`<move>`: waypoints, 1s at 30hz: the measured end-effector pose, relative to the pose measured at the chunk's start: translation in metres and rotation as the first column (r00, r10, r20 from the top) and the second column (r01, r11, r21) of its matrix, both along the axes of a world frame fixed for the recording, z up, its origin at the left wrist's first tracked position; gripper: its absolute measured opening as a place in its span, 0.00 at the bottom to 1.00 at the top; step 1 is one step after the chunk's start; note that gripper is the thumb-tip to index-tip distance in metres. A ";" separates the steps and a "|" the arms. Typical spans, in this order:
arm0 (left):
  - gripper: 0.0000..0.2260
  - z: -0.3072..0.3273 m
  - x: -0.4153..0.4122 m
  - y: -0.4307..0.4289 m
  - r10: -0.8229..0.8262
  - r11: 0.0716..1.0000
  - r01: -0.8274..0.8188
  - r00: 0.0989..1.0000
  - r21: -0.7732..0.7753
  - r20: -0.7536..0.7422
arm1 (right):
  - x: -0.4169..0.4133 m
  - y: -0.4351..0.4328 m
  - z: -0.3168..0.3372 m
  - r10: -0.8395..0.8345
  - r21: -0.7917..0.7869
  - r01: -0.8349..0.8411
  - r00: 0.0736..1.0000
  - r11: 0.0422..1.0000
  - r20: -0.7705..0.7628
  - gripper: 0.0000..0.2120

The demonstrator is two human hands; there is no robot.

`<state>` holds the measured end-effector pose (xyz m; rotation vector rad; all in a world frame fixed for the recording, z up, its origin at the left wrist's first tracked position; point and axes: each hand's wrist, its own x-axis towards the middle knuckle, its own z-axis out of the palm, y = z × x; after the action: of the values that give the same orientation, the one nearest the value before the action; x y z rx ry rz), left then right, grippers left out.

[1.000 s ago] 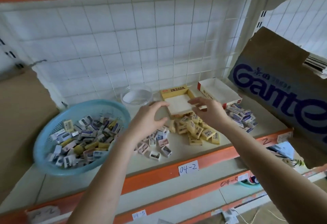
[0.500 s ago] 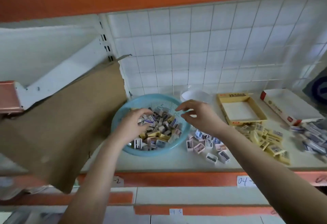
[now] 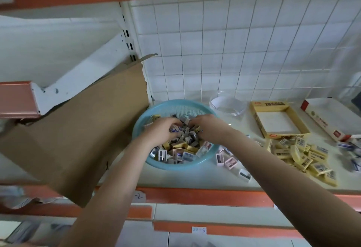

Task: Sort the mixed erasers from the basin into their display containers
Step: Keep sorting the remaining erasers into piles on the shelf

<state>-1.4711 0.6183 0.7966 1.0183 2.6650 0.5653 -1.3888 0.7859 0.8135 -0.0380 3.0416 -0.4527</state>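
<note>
A teal mesh basin [image 3: 175,167] on the shelf holds several mixed erasers [image 3: 182,150], yellow, pink, grey and blue-white. Both my hands are inside it. My left hand [image 3: 161,130] digs into the left of the pile, its curled fingers gripping erasers. My right hand [image 3: 208,127] does the same in the middle, with its fingertips buried among them. To the right stand a clear round container [image 3: 227,108], an open yellow box [image 3: 284,135] and a white and red box [image 3: 320,122], all without erasers inside.
Sorted heaps lie on the shelf: pink and white erasers [image 3: 228,160] beside the basin, yellow ones [image 3: 300,156] before the yellow box, blue-white ones [image 3: 351,149] at the far right. Torn cardboard [image 3: 78,139] leans at the left. An orange shelf edge [image 3: 195,194] runs along the front.
My hands left the yellow box and pile, travelled left over the basin, and now sink into its erasers. My view swung left with them.
</note>
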 end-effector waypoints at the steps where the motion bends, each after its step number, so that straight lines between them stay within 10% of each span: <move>1: 0.20 0.001 0.000 0.004 -0.017 1.000 0.017 1.000 0.008 0.011 | -0.002 -0.001 -0.002 0.000 0.027 0.000 1.000 1.000 -0.004 0.24; 15: 0.14 -0.005 0.001 0.021 0.006 1.000 -0.010 0.985 0.019 0.170 | -0.005 -0.006 -0.020 -0.017 0.281 0.029 0.999 0.959 -0.047 0.16; 30: 0.17 0.000 0.004 0.013 0.084 0.964 -0.104 0.992 0.245 0.093 | 0.006 0.004 -0.001 -0.263 -0.511 0.197 0.963 0.837 -0.059 0.05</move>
<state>-1.4671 0.6311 0.7963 0.9106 2.6274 0.9623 -1.3825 0.7896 0.8121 0.2894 2.9599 -1.3001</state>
